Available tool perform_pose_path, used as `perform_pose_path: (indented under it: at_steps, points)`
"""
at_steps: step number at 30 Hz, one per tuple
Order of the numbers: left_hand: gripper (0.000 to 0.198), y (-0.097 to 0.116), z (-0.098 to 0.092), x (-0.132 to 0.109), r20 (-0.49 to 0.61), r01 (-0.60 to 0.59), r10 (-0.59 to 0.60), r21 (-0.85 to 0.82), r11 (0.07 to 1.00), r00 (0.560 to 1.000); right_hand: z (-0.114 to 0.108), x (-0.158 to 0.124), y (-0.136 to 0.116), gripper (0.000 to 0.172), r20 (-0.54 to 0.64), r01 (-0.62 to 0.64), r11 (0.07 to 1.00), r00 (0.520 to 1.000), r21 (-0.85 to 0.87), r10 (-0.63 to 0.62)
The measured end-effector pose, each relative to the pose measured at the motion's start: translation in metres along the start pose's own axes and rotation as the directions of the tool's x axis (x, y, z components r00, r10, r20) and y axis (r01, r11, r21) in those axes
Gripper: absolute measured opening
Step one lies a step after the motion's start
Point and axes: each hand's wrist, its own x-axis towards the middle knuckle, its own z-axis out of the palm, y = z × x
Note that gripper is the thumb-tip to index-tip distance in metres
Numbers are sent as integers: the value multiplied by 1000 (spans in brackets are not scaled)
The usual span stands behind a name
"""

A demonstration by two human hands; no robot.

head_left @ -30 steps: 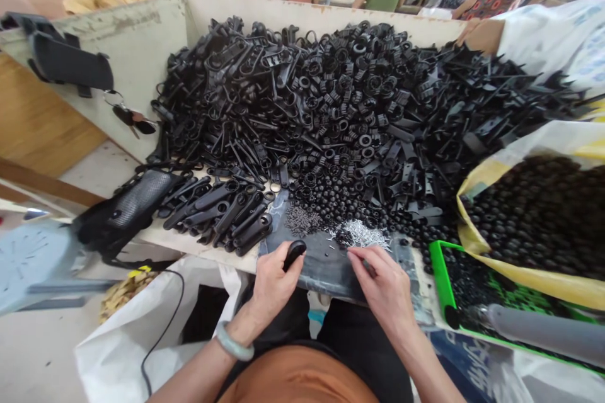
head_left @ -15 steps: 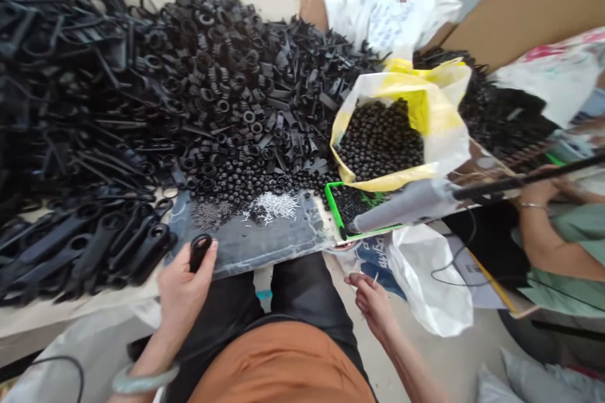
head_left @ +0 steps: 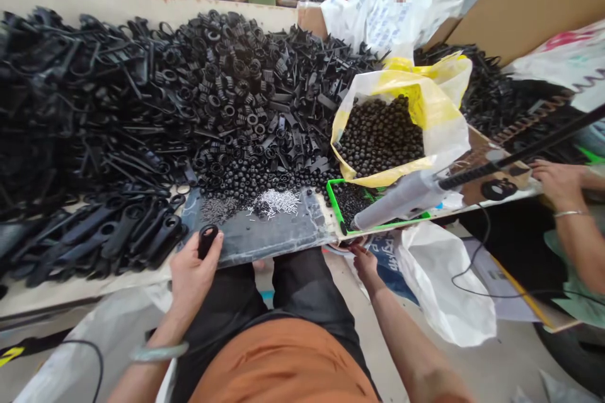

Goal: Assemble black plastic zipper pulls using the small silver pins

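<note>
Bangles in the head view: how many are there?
2. A pale green bangle sits on the person's left wrist, and a thin metal bangle on the wrist of a co-worker at right. Others may be hidden out of view.

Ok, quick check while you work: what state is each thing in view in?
Left hand: closed around a black plastic piece
Right hand: lowered by the green tray, fingers curled
Green tray: holding black parts
Plastic bag: open, full of black beads
Metal pins: loose heap on a plastic sheet
</note>
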Motion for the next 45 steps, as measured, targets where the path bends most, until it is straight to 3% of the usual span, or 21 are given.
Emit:
perform_pose_path:
  at_steps: [4, 8, 11, 13, 14, 15, 16, 17, 18, 19, 20, 22, 24, 27, 31, 36, 41, 43, 45]
  points:
    - [32, -2, 2, 1, -8, 3, -3, -20, 1000, 1000, -22, -16, 5, 38, -39, 6, 1000, 999, -27, -7]
    - [30, 3, 2, 0, -20, 66, -69, -128, 990, 997, -41, -61, 17, 35, 17, 97, 994, 995, -57, -97]
    - [29, 8, 1, -2, 5, 107, -108, -216, 970, 994, -37, -103, 14, 39, 127, 230, 970, 967, -73, -220]
    - [26, 9, 0, -2, 20, 115, -114, -242, 963, 993, -22, -130, -2, 45, 242, 328, 943, 920, -53, -307]
    - [25, 9, 0, -2, 30, 124, -121, -260, 958, 992, -11, -143, -14, 44, 309, 406, 913, 873, -29, -378]
    - [26, 9, 0, -1, 37, 137, -132, -283, 949, 991, 3, -157, -28, 39, 401, 581, 814, 747, -6, -530]
    - [27, 9, -1, -1, 47, 155, -148, -310, 938, 988, 18, -169, -43, 31, 486, 744, 668, 574, 26, -659]
    - [28, 10, -2, -1, 59, 178, -168, -342, 923, 984, 35, -181, -58, 24, 576, 858, 509, 385, 64, -721]
    - [29, 10, -4, -2, 76, 208, -194, -377, 903, 978, 53, -190, -73, 20, 644, 924, 369, 224, 98, -731]
    - [31, 12, -6, -3, 97, 245, -225, -414, 877, 970, 72, -198, -85, 19, 695, 960, 255, 105, 116, -711]
    - [34, 13, -8, -4, 123, 288, -261, -451, 844, 957, 90, -202, -96, 21, 731, 980, 158, 21, 119, -682]
    - [38, 16, -14, -8, 191, 389, -340, -522, 759, 921, 122, -204, -110, 26, 794, 998, 14, -47, 69, -606]
    - [43, 19, -20, -12, 278, 488, -404, -581, 652, 871, 146, -200, -114, 25, 827, 998, -38, -55, 40, -560]
    - [49, 24, -26, -18, 417, 612, -456, -631, 477, 786, 165, -192, -112, 25, 859, 998, -67, -46, 14, -510]
    - [52, 28, -27, -21, 553, 710, -471, -647, 277, 687, 168, -192, -109, 28, 885, 998, -65, -25, -6, -466]
    - [51, 31, -25, -23, 620, 745, -472, -654, 129, 627, 167, -198, -116, 24, 890, 999, 45, 17, 4, -455]
    - [49, 36, -22, -25, 650, 745, -456, -665, 47, 608, 168, -213, -112, 35, 868, 933, 359, 151, 33, -473]
    - [47, 39, -20, -25, 658, 739, -441, -673, 19, 610, 167, -223, -105, 41, 855, 817, 573, 259, 54, -450]
    - [44, 42, -17, -25, 661, 734, -432, -679, 4, 613, 167, -232, -98, 42, 843, 589, 803, 382, 93, -378]
